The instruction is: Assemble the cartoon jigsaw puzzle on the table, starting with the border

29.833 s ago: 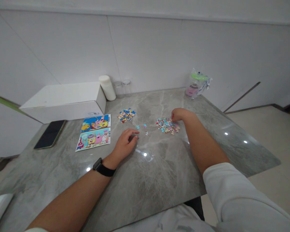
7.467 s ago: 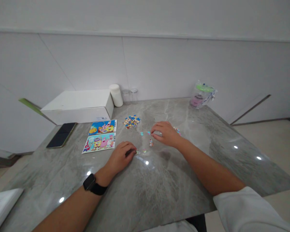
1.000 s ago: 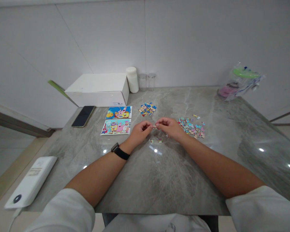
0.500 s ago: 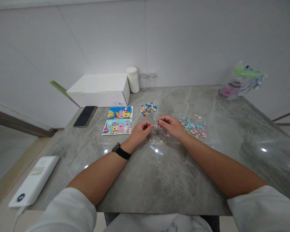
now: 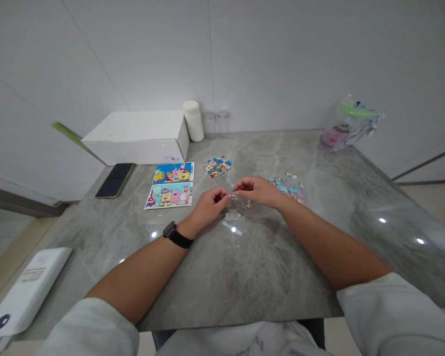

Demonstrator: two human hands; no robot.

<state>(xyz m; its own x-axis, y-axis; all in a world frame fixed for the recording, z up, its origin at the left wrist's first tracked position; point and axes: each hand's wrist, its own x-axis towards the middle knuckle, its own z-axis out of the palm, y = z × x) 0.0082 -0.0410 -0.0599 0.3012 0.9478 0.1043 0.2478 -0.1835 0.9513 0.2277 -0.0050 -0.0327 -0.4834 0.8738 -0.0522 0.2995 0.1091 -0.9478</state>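
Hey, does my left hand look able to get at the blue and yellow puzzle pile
Probably yes: the pile lies just beyond the left hand, with nothing standing between them, though its fingers may be holding a small piece.

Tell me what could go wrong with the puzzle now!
1. The jigsaw bit at the fingertips of the left hand and right hand is tiny, so it might slip and drop.
2. Loose jigsaw pieces lie close to the hands, so a hand could bump them out of place.
3. The blue-and-tan pile and the multicoloured pile sit apart with nothing between them, so their pieces could get mixed.
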